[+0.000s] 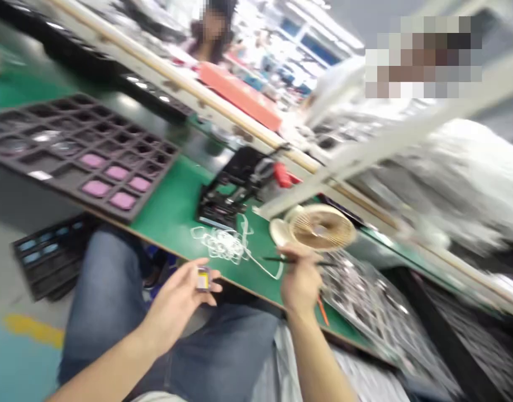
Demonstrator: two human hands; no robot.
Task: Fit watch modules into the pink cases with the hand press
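My left hand (183, 290) is held palm up in front of the table edge. Between its fingers it grips a small square part (203, 279) with a yellow and white face and a dark rim. Over the table's edge, my right hand (300, 279) is closed around a thin dark stick-like tool (275, 258), whose tip points left; blur hides its exact kind. A tangled heap of white strip (223, 244) lies between the hands on the green mat (168, 195), with one loose end running towards my right hand.
Left lies a dark compartment tray (156, 192) with several pink pieces. A black fixture (227, 195) with a red handle (284, 175) stands behind the white strip. A cream fan (321, 228) and a clear tray of parts (365, 296) are right. Another person (210, 33) sits beyond the rail.
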